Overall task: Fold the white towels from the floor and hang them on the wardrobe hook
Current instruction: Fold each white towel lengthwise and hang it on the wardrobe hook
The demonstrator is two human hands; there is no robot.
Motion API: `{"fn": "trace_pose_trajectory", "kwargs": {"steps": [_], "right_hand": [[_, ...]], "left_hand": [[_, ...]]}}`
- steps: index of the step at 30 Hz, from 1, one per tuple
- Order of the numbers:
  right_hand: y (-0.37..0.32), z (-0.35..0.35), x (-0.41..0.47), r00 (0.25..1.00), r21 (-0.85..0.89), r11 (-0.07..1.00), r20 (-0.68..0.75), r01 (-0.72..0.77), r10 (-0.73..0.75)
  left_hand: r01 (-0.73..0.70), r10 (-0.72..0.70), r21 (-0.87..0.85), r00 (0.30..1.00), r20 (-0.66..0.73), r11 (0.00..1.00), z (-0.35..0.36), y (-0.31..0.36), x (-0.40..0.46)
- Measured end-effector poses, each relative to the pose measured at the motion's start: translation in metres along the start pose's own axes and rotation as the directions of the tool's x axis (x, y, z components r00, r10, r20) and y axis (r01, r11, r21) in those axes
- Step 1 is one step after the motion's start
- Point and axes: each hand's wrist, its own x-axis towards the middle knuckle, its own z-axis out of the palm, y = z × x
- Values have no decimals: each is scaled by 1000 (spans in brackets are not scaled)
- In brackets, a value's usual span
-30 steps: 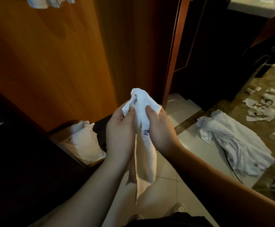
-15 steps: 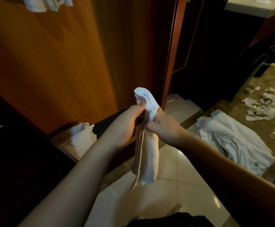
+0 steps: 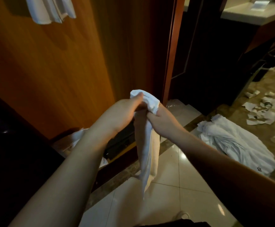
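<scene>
A small white towel hangs folded lengthwise in front of me, its top bunched over my fingers. My left hand grips that top fold from the left, thumb over it. My right hand pinches the towel just below the fold from the right. White towels hang high on the orange wooden wardrobe door; the hook itself is hidden. A heap of white towels lies on the floor at the right.
A white bag-lined bin stands at the wardrobe's foot, left of my arm. Torn paper scraps and cups litter the brown floor at right. A dark doorway opens behind a wooden frame. Glossy pale tiles lie below.
Both hands have turned from flat palms on the towel to a tight grip at its top and risen slightly toward the wardrobe. The towel now hangs narrower, and the hanging towels show more.
</scene>
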Motion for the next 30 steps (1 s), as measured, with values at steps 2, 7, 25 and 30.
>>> {"fn": "trace_pose_trajectory", "kwargs": {"steps": [2,7,25,30], "right_hand": [[-5,-19,9,998,-41,999,62,-3,5],[-39,-51,22,974,286,958,222,-17,-49],[18,-44,26,926,210,946,340,-245,164],[25,-31,22,975,153,974,174,-167,140]], "left_hand": [[-59,67,39,972,-225,997,-8,-16,12],[-152,138,-445,988,-63,883,-19,-37,25],[-336,311,-425,941,-129,841,-36,39,32],[-284,191,-545,956,-223,789,-51,54,40]]}}
